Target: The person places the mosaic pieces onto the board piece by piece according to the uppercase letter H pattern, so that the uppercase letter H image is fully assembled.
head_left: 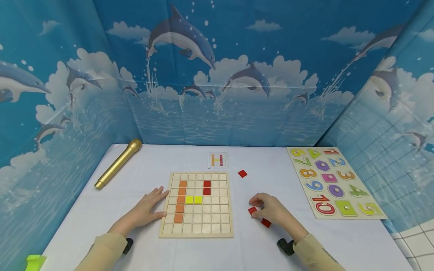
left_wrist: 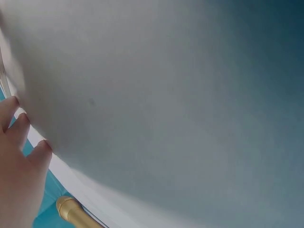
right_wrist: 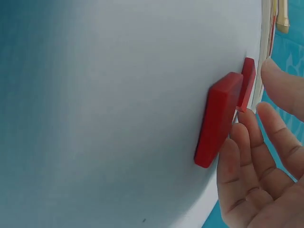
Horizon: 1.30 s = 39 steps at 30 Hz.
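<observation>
A wooden grid board (head_left: 196, 235) lies on the table with a column of several orange tiles (head_left: 181, 198), two yellow tiles (head_left: 193, 200) side by side and two red tiles (head_left: 207, 187) one above the other. My left hand (head_left: 146, 209) rests at the board's left edge, fingers spread. Over to the right, my right hand (head_left: 271, 209) hovers low over two loose red tiles, thumb and fingers apart around one red tile (head_left: 252, 211). The other red tile (head_left: 266, 223) lies under the palm side, partly covered; a red tile (right_wrist: 216, 123) looks large in the right wrist view.
Beyond the board lies a small pattern card (head_left: 218, 160), with another red tile (head_left: 242, 173) to its right. A gold microphone (head_left: 118, 164) is at the back left. At the right lies a number-and-shape puzzle board (head_left: 333, 184). A dolphin-print curtain (head_left: 220, 113) borders the table.
</observation>
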Available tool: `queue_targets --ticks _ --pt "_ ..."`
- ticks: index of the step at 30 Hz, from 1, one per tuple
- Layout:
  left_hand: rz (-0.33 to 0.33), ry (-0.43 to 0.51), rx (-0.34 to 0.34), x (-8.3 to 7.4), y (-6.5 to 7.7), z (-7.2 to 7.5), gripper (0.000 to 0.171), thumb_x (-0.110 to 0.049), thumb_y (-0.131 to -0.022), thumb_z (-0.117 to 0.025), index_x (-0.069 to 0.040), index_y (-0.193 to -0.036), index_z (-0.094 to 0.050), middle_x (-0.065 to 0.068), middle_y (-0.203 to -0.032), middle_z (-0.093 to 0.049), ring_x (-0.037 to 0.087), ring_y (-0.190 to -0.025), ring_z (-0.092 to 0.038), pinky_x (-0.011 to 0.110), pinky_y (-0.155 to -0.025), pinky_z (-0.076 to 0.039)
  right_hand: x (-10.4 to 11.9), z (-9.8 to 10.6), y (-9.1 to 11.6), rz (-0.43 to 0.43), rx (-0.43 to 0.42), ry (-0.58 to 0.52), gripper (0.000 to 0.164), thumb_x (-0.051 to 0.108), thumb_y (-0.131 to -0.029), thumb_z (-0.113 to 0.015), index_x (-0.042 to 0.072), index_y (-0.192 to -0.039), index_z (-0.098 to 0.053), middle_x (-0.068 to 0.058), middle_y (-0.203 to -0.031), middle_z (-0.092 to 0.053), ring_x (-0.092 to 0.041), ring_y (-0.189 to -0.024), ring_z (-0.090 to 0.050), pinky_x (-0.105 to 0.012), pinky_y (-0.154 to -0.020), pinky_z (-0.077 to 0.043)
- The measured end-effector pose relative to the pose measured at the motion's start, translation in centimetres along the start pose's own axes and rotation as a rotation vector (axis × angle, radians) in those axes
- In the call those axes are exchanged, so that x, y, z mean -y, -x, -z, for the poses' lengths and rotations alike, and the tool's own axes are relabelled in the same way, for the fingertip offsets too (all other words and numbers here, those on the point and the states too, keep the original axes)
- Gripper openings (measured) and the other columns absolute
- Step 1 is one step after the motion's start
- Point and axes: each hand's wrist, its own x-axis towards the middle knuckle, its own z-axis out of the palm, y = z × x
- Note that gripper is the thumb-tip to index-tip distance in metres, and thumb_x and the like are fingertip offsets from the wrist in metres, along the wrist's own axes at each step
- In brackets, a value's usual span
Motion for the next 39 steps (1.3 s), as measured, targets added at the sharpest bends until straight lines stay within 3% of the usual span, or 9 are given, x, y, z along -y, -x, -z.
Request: queue_targets --ticks 10,19,32,39 --pt "-0.011 0.007 -0.007 0.0 0.0 0.0 0.076 -0.032 -0.086 -0.075 -0.007 -0.149 -0.041 0.025 -0.159 -0.028 0.048 -0.147 -0.020 0.067 -0.117 -0.016 0.1 -0.4 -0.1 0.042 -0.015 0.059 0.030 0.005 -0.072 -0.086 0.014 -0.094 -0.068 0.002 -0.089 -0.059 -0.015 -0.083 -0.052 -0.032 -0.077 -0.052" --pt "-0.003 0.005 -0.010 0.1 0.1 0.0 0.077 -0.032 -0.086 -0.075 -0.008 -0.150 -0.041 0.024 -0.159 -0.027 0.047 -0.147 -0.020 0.066 -0.118 -0.015 0.2 0.1 -0.2 0.040 0.024 0.082 0.026 0.008 -0.072 -0.087 0.012 -0.087 -0.065 -0.002 -0.079 -0.052 -0.015 -0.074 -0.047 -0.028 -0.064 -0.043" --pt "-0.001 0.006 -0.004 0.0 0.1 -0.1 0.077 -0.034 -0.086 -0.074 -0.008 -0.150 -0.040 0.024 -0.159 -0.027 0.047 -0.148 -0.020 0.066 -0.118 -0.016 0.1 0.4 -0.4 0.004 0.062 -0.014 0.022 0.010 -0.077 -0.083 0.014 -0.082 -0.062 0.000 -0.075 -0.056 -0.015 -0.069 -0.051 -0.025 -0.061 -0.044" --pt "0.006 0.014 -0.003 0.2 0.1 -0.1 0.078 -0.036 -0.086 -0.073 -0.008 -0.150 -0.040 0.023 -0.160 -0.026 0.046 -0.148 -0.019 0.065 -0.119 -0.014 1.8 0.1 -1.1 0.062 0.038 -0.103 0.020 0.011 -0.080 -0.081 0.014 -0.086 -0.063 0.001 -0.075 -0.059 -0.013 -0.069 -0.054 -0.023 -0.062 -0.048"
